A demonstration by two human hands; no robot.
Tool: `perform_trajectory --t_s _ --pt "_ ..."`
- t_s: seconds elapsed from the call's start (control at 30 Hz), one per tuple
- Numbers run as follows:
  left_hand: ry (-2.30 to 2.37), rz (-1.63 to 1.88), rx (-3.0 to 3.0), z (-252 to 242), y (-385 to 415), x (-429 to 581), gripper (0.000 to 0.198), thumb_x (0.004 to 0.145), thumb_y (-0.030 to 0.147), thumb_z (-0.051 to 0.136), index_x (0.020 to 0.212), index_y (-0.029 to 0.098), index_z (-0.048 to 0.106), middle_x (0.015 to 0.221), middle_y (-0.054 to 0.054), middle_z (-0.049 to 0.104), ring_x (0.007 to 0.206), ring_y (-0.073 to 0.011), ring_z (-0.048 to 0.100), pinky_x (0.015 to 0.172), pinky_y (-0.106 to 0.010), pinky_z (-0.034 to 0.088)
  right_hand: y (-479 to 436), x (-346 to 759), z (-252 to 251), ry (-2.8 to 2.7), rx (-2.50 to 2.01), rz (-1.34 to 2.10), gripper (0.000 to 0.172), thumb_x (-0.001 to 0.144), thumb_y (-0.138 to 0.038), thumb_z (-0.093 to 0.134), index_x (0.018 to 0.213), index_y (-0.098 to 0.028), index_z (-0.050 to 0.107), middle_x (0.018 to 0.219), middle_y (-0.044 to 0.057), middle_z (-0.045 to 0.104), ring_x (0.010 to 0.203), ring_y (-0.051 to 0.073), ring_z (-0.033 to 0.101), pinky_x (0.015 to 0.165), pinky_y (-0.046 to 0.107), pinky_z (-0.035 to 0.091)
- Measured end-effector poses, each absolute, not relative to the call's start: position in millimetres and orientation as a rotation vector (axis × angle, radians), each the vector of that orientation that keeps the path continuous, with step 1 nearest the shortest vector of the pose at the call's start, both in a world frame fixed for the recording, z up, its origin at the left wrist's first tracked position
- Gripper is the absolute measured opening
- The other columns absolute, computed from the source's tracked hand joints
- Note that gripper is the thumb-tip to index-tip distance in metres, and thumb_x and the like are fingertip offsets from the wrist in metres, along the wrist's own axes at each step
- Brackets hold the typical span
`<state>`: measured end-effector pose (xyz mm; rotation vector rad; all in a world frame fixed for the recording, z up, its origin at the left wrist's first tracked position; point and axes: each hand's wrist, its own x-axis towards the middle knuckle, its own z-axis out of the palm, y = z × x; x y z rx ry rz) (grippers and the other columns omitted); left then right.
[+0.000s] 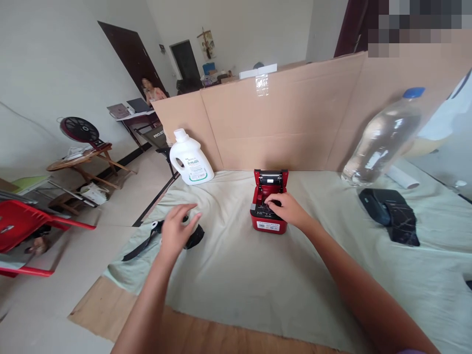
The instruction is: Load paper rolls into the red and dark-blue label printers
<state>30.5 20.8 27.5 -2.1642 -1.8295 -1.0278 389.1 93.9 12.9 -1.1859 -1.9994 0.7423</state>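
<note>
A small red and black label printer (269,225) stands on the pale cloth with its lid raised, showing a black roller inside the lid. My right hand (283,206) reaches into its right side, fingers closed in a pinch by the inner compartment; what they grip, if anything, is hidden. To the left, my left hand (177,228) hovers with thumb and fingers apart and nothing between them. Behind and below that hand lies a black object (194,238) with a black strap (142,246), partly covered by the hand and wrist.
A white detergent jug (193,164) stands at the back left, before a cardboard screen (283,123). At the right are a large clear bottle (387,137) with a blue cap, a dark device (379,204) and a white paper roll (403,177). Wooden board (206,327) shows in front.
</note>
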Motion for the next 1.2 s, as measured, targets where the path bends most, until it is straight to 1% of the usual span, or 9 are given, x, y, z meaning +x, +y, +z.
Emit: perform_trajectory --t_s 0.13,0.3,0.4,0.5,0.57,0.73,0.8,0.97,1.2 --pt "-1.522 -1.163 -2.580 46 70 133 0.027 0.096 0.042 0.054 0.113 0.025 0.069 0.111 -0.006 0.071 0.101 -0.0224 0.065 0.092 -0.037 0.049 92 390 13 -2.009 -1.128 0.713 0.023 0.089 -0.023 0.050 0.087 -0.023 0.073 0.088 0.002 0.076 0.082 0.020 0.067 0.077 0.033 0.050" --pt "-1.053 -0.793 -2.977 35 79 196 0.028 0.089 0.047 0.066 0.110 0.031 0.074 0.111 -0.002 0.075 0.106 -0.0227 0.066 0.091 -0.038 0.045 94 399 13 -1.756 -1.177 0.509 0.017 0.085 -0.023 0.051 0.084 -0.023 0.068 0.080 0.003 0.072 0.075 0.019 0.064 0.077 0.034 0.050" --pt "-1.015 -0.785 -2.927 21 70 194 0.027 0.093 0.044 0.061 0.113 0.031 0.074 0.120 -0.003 0.073 0.110 -0.0217 0.066 0.090 -0.038 0.044 105 410 9 -1.502 -1.225 0.380 0.025 0.083 -0.028 0.056 0.105 -0.023 0.066 0.104 0.009 0.071 0.096 0.025 0.061 0.088 0.041 0.049" --pt "-0.989 -0.810 -2.888 14 67 187 0.026 0.098 0.039 0.056 0.113 0.030 0.074 0.121 -0.003 0.073 0.112 -0.0204 0.066 0.091 -0.038 0.044 122 418 2 -1.469 -1.204 0.589 0.056 0.082 -0.037 0.061 0.136 -0.026 0.050 0.140 0.012 0.057 0.124 0.030 0.050 0.099 0.049 0.045" --pt "-0.960 -0.781 -2.884 14 67 184 0.025 0.099 0.037 0.054 0.112 0.030 0.074 0.121 -0.003 0.073 0.112 -0.0199 0.066 0.091 -0.038 0.044 132 420 -4 -1.440 -1.149 0.747 0.061 0.084 -0.043 0.060 0.141 -0.027 0.045 0.146 0.012 0.051 0.132 0.030 0.046 0.103 0.049 0.043" --pt "-0.923 -0.750 -2.841 13 67 185 0.026 0.100 0.035 0.053 0.114 0.028 0.073 0.122 -0.003 0.073 0.111 -0.0197 0.066 0.090 -0.038 0.043 130 417 -14 -1.382 -1.040 0.740 0.020 0.088 -0.042 0.054 0.096 -0.025 0.062 0.123 0.007 0.063 0.122 0.025 0.054 0.106 0.044 0.041" --pt "-0.933 -0.751 -2.835 12 66 185 0.026 0.099 0.036 0.054 0.115 0.029 0.073 0.120 -0.004 0.074 0.110 -0.0207 0.065 0.090 -0.038 0.043 121 414 -20 -1.430 -1.046 0.671 0.011 0.083 -0.031 0.055 0.088 -0.025 0.062 0.130 0.007 0.058 0.129 0.025 0.049 0.111 0.046 0.036" --pt "-0.993 -0.828 -2.836 10 66 185 0.024 0.096 0.035 0.058 0.113 0.031 0.074 0.117 -0.004 0.075 0.110 -0.0218 0.063 0.091 -0.039 0.045 109 405 -47 -1.310 -1.040 0.847 0.064 0.074 -0.023 0.049 0.137 -0.031 0.043 0.151 0.006 0.043 0.142 0.022 0.040 0.116 0.047 0.035" --pt "-1.320 -1.146 -2.791 -4 82 171 0.046 0.090 0.040 0.065 0.133 0.026 0.059 0.133 -0.009 0.065 0.125 -0.0256 0.060 0.104 -0.042 0.046 114 405 -60 -1.320 -1.016 0.982 0.075 0.078 -0.032 0.045 0.152 -0.029 0.028 0.156 0.004 0.043 0.142 0.022 0.044 0.115 0.043 0.041"
